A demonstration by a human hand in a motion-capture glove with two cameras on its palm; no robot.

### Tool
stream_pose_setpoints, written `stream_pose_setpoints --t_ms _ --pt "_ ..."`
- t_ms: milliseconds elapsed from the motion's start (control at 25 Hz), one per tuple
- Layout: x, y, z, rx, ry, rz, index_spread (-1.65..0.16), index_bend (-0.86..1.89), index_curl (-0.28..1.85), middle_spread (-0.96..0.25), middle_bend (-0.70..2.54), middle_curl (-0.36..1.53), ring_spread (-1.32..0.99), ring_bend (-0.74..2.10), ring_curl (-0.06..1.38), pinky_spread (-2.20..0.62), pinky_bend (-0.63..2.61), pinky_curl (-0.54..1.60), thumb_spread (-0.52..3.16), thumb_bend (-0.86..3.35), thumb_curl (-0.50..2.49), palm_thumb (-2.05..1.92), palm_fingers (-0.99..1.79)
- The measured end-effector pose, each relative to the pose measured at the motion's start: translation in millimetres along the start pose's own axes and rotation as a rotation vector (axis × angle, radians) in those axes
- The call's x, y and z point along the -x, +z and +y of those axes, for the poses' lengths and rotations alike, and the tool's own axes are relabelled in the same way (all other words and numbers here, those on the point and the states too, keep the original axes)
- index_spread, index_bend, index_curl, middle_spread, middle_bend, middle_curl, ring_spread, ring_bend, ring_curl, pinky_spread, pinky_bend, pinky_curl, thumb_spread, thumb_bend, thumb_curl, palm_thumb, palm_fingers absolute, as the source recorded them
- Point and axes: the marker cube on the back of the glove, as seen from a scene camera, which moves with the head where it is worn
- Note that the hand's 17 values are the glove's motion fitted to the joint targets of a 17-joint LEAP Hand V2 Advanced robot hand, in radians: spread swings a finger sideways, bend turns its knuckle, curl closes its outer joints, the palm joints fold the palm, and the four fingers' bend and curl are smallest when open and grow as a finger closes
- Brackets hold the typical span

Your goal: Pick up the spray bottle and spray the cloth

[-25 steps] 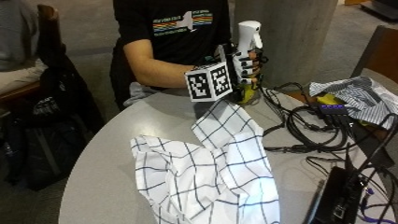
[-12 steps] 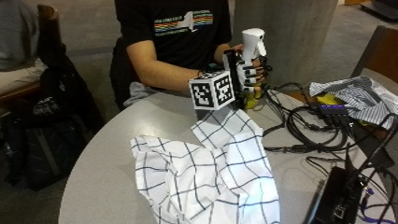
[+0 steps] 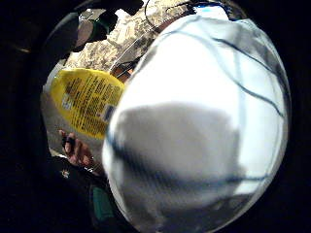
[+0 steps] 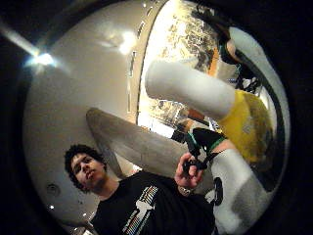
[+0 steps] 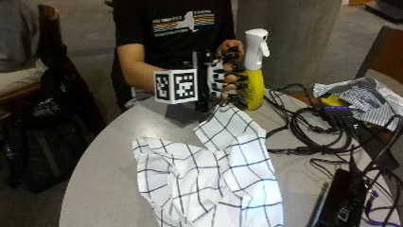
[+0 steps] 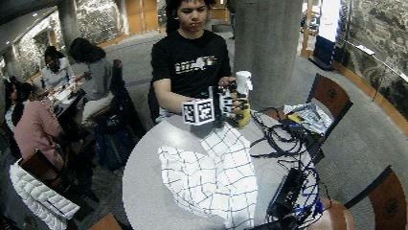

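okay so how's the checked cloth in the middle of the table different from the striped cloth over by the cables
The checked cloth is white with a wide dark grid; the striped cloth has fine, close stripes. The checked cloth is spread out across the table and looks the larger of the two; the striped cloth is bunched up near the edge. The checked cloth lies just below the right hand holding the spray bottle; the striped one lies apart. Both are crumpled.

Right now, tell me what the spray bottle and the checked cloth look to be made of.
Spray bottle: likely plastic, with a smooth yellow body and a white moulded trigger head; the gloved right hand grips it. Checked cloth: thin woven fabric, apparently cotton-like, since it lies crumpled in soft folds on the table.
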Motion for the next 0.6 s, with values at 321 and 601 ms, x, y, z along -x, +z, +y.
stream_pose_setpoints --t_ms 321,601 --pt "3.0 -81.3 76.7 -0.262 0.15 0.301 -0.25 0.16 0.32 -0.02 0.42 0.47 -0.02 0.43 0.36 0.23 0.15 0.31 0.93 -0.03 0.49 0.82 0.73" --pt "3.5 -127.2 138.7 -0.312 0.178 0.535 -0.24 0.2 0.36 -0.02 0.43 0.46 -0.01 0.39 0.36 0.25 0.1 0.26 0.97 -0.03 0.47 0.8 0.77"
